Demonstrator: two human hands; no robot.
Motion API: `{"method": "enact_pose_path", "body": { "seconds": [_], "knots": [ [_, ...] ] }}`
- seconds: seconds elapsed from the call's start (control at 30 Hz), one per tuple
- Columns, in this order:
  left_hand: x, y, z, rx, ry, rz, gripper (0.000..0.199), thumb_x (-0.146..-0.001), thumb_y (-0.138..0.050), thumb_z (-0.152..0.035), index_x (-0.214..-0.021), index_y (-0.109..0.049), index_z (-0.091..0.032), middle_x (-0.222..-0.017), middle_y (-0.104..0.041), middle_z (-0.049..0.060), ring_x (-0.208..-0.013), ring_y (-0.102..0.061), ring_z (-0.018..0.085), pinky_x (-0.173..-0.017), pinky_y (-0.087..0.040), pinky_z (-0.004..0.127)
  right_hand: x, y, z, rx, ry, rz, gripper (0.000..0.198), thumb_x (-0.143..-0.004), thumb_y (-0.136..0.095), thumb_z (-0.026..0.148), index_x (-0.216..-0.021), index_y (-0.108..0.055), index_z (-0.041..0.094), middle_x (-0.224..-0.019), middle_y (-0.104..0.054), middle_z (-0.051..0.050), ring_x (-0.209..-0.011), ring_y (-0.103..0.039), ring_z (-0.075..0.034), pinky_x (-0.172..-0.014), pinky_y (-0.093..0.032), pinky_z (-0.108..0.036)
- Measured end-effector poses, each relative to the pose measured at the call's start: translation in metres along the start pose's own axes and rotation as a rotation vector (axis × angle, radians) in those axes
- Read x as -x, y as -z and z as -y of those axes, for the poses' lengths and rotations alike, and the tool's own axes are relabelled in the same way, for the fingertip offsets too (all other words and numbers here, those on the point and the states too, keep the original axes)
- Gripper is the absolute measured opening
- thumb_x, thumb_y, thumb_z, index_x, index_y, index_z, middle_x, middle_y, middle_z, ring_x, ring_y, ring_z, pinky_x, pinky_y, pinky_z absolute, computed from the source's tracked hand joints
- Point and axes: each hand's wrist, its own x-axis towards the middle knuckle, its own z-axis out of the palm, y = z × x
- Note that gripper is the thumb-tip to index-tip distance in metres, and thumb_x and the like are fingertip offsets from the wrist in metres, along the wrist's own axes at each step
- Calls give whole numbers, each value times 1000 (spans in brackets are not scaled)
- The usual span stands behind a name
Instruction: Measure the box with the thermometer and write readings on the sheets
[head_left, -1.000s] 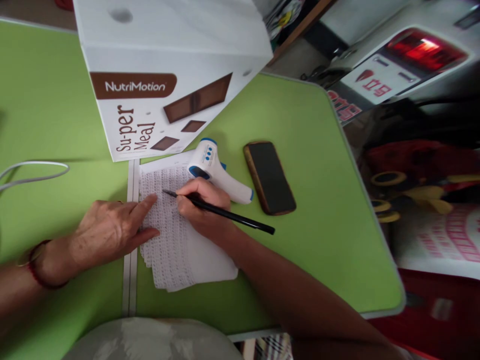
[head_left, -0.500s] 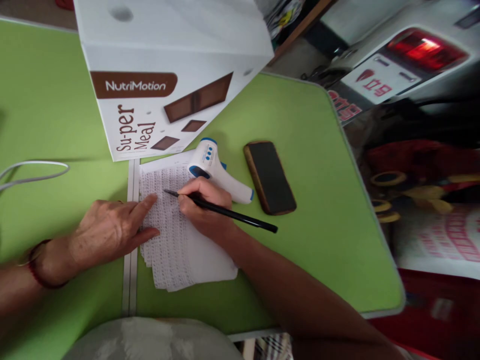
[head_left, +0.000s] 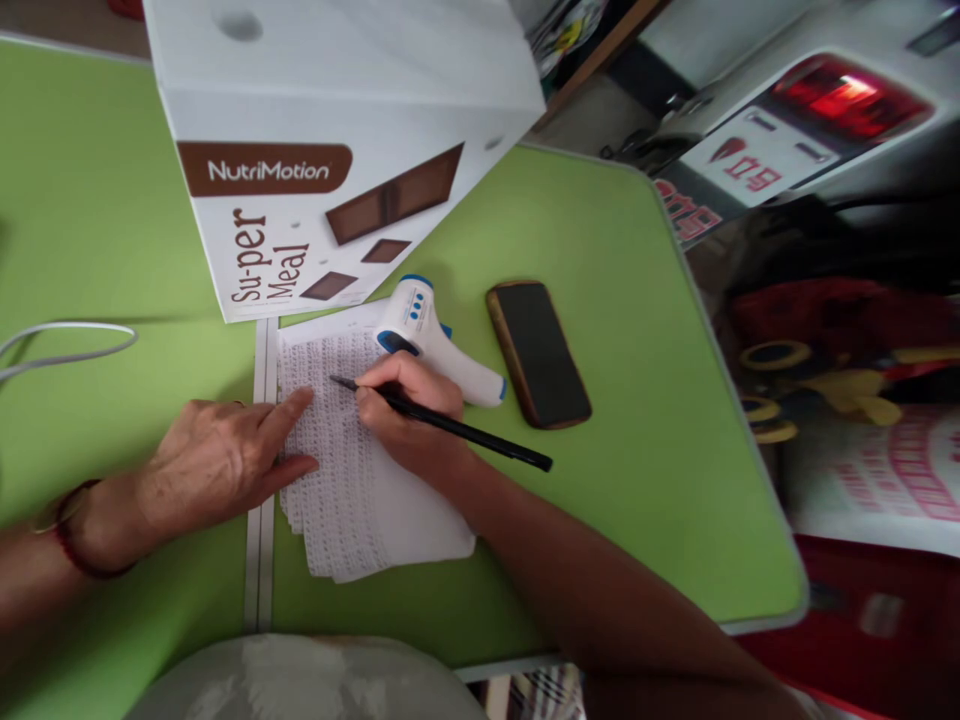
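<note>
In my right hand [head_left: 409, 410] is a black pen [head_left: 480, 436], pinched near its tip, which points down at the sheets of paper [head_left: 420, 515]. Rows of small handwriting cover the left part of the sheets. My left hand [head_left: 225, 455] lies on their left edge, index finger and thumb stretched out and apart, holding nothing. Just beyond my right hand, a white and blue infrared thermometer [head_left: 439, 350] rests on the upper part of the paper. Whether the pen tip touches the paper I cannot tell.
A big white NutriMotion box [head_left: 300, 110] stands on the green table [head_left: 660, 480] behind the papers. A phone in a brown case [head_left: 541, 352] lies right of the thermometer. A white cable [head_left: 82, 345] loops at the left. A vehicle's red tail light [head_left: 851, 95] shows beyond the table.
The rear end of the pen has tipped very slightly, and its tip has shifted a touch. My left hand stays in place.
</note>
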Motion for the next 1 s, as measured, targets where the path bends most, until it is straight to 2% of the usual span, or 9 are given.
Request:
{"method": "enact_pose_path", "body": {
  "seconds": [0.13, 0.33, 0.5, 0.63, 0.8, 1.0],
  "knots": [
    [0, 0, 1, -8, 5, 11, 49, -98, -55, -48, -129, -55, -10, -75, -73, 5, -58, -68, 23, -44, -42, 29, 0, 1, 0, 11, -20, 30, 10, -72, -56, 15, -67, -55, 22, -54, -55, 7, -47, -49, -9, -46, -44, -22],
    [0, -1, 0, 1, -15, -58, 46, -99, -54, -45, -126, -55, -8, -73, -71, 4, -55, -67, 23, -41, -41, 30, -1, 1, 0, 7, -16, -20, 8, -74, -57, 16, -69, -58, 21, -58, -62, 5, -51, -53, -9, -50, -47, -23],
    [-1, 1, 0, -4, -27, -81, 45, -99, -54, -45, -125, -55, -8, -72, -71, 4, -54, -67, 23, -40, -40, 29, 0, 1, -1, 15, -14, -10, 8, -74, -57, 16, -68, -58, 21, -57, -60, 5, -51, -53, -9, -51, -47, -23],
    [-2, 0, 0, 15, -41, -115, 43, -103, -46, -43, -123, -56, -6, -70, -70, 4, -53, -66, 23, -40, -40, 30, 0, 1, -1, 39, -46, -40, 8, -74, -57, 16, -67, -57, 21, -58, -60, 4, -51, -52, -9, -51, -47, -23],
    [-1, -2, 0, 15, -43, -141, 46, -107, -33, -43, -122, -56, -5, -69, -69, 5, -52, -66, 23, -39, -38, 30, 0, 1, -1, 40, -17, -22, 10, -73, -56, 15, -65, -56, 21, -56, -58, 5, -49, -50, -9, -50, -46, -24],
    [0, -2, 0, 19, -44, -141, 44, -105, -40, -44, -123, -55, -6, -69, -69, 6, -52, -65, 22, -40, -37, 28, 1, 1, 0, 19, -46, -55, 8, -73, -57, 17, -67, -58, 21, -57, -61, 5, -49, -52, -9, -48, -45, -22]
  ]
}}
